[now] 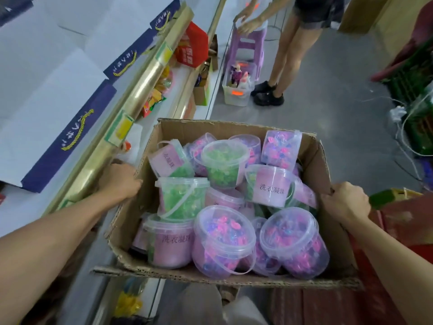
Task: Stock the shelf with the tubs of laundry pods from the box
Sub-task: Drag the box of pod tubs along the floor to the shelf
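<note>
An open cardboard box (pixel 236 127) fills the middle of the head view. Several clear tubs of laundry pods lie jumbled inside, some with green pods (pixel 223 164), some with pink and purple pods (pixel 225 238), a few showing pink labels. My left hand (pixel 120 180) grips the box's left wall, fingers curled over its edge. At the opposite side my right hand (pixel 345 202) holds the right wall the same way. The shelf (pixel 98 158) with its gold front rail runs along the left, beside the box.
White and navy gift boxes (pixel 58 127) lie on the shelf top. Snack packets (pixel 154 99) and a red carton (pixel 193 46) sit on lower shelves. Ahead, a person (pixel 295 43) stands by a purple stool (pixel 248 50) and a clear bin (pixel 237 90). Red packaging (pixel 398 228) lies right.
</note>
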### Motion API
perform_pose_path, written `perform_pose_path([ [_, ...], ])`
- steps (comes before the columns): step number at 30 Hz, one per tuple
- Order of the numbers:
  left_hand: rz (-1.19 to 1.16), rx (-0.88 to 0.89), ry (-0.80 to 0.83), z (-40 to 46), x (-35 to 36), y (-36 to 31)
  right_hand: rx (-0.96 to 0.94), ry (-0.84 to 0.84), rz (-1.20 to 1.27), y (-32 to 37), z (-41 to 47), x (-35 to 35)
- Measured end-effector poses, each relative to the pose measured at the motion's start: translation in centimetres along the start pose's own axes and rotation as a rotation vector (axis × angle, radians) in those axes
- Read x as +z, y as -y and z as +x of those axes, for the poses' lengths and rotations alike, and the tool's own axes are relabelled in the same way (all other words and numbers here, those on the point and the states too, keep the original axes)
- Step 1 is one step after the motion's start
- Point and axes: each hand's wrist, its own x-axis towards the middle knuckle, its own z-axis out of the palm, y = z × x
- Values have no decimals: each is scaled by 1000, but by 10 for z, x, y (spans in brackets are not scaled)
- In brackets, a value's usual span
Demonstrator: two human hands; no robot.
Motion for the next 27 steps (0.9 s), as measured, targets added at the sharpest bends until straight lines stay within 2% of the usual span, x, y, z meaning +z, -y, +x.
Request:
perform_pose_path([
  [8, -95, -106, 26, 62, 0, -35, -54, 27, -69, 40, 95, 0],
  [16, -115, -77, 41, 137, -4, -66, -93, 12, -87, 87, 183, -1],
  [27, -218, -265, 85, 192, -11, -103, -271, 73, -178, 158, 329, -4],
])
